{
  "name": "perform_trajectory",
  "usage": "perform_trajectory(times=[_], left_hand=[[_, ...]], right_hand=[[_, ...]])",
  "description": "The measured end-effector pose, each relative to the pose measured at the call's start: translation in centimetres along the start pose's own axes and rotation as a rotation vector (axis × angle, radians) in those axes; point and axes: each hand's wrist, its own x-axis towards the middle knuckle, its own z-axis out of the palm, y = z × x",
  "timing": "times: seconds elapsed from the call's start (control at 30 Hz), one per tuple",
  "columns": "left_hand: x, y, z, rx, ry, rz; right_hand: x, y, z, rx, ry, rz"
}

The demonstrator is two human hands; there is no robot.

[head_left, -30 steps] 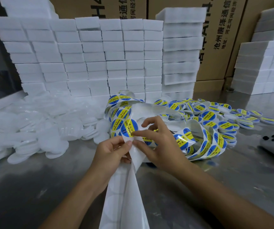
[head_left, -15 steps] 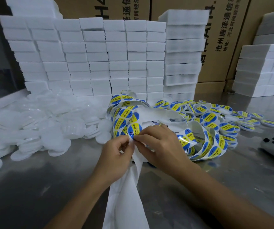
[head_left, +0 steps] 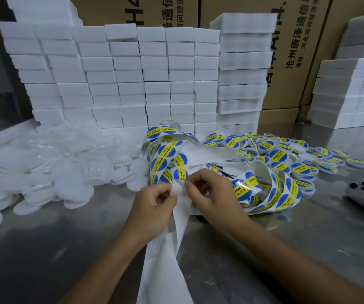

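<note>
Sticker strip (head_left: 180, 227) is pinched over the steel table (head_left: 45, 249) by the curled fingertips of the left hand (head_left: 152, 205) and right hand (head_left: 211, 198), close together. It is best bent back sharply so the next label (head_left: 180, 174) is lifted uncreased.

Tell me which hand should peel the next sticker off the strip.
Probably the right hand: it pinches the backing strip right beside the nearest sticker, while the left hand grips the bare stretch below.
</note>
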Motion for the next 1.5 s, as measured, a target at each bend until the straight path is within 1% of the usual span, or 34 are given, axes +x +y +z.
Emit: perform_trajectory(times=[0.1, 0.2, 0.3, 0.4, 0.5, 0.57, 0.7, 0.73, 0.77, 0.8, 0.9, 0.93, 1.0, 1.17, 1.23, 1.3, 1.37, 1.5], left_hand=[[0.1, -0.4, -0.3, -0.050, 0.058, -0.081], [0.3, -0.5, -0.4, -0.084, 0.085, -0.132], [0.6, -0.9, -0.4, -0.103, 0.145, -0.150], [0.6, -1.1, -0.2, -0.071, 0.166, -0.135], [0.5, -1.2, -0.2, -0.022, 0.170, -0.128], [0.4, -1.3, -0.1, 0.075, 0.189, -0.066], [0.3, -1.7, -1.2, 0.515, 0.387, 0.157], [0.4, -2.1, -1.7, 0.608, 0.395, 0.198], [0.6, -2.5, -2.2, 0.704, 0.357, 0.194], [0.9, -3.0, -2.6, 0.793, 0.284, 0.138], [1.3, -4.4, -3.5, 0.968, 0.057, -0.147], [1.3, -4.7, -3.6, 0.985, 0.009, -0.204], [1.5, -4.9, -3.6, 0.992, -0.019, -0.243], [1.9, -4.6, -3.7, 1.070, 0.003, -0.248], [1.9, -4.6, -3.7, 1.111, 0.045, -0.217], [1.9, -4.7, -3.6, 1.070, 0.122, -0.199], [1.9, -4.9, -3.7, 0.965, 0.196, -0.221], [1.9, -5.2, -4.1, 0.861, 0.251, -0.229]], right_hand=[[0.6, 0.0, -0.4, 0.280, -0.001, 0.360], [1.3, 0.0, -1.0, 0.586, 0.072, 0.574], [1.7, -0.1, -1.7, 0.944, 0.099, 0.654], [1.6, -0.7, -1.4, 1.097, 0.011, 0.634], [1.0, -1.0, -0.1, 1.095, -0.092, 0.585], [0.6, -1.2, 0.6, 1.081, -0.110, 0.578], [0.3, -0.7, 0.9, 1.032, -0.092, 0.606], [0.3, -0.6, 0.9, 1.013, -0.095, 0.613], [0.2, -0.5, 0.9, 1.001, -0.098, 0.617], [0.2, -0.6, 0.8, 0.993, -0.100, 0.622], [0.2, -0.5, 0.9, 0.968, -0.109, 0.621], [0.2, -0.5, 0.9, 0.963, -0.115, 0.622], [0.2, -0.5, 0.9, 0.951, -0.132, 0.621], [0.2, -0.4, 0.9, 0.961, -0.132, 0.613], [0.3, -0.3, 0.8, 0.966, -0.133, 0.603], [0.5, -0.1, 0.6, 0.975, -0.124, 0.593], [0.7, 0.0, 0.4, 0.987, -0.113, 0.586], [1.0, 0.2, 0.1, 1.017, -0.084, 0.576]])
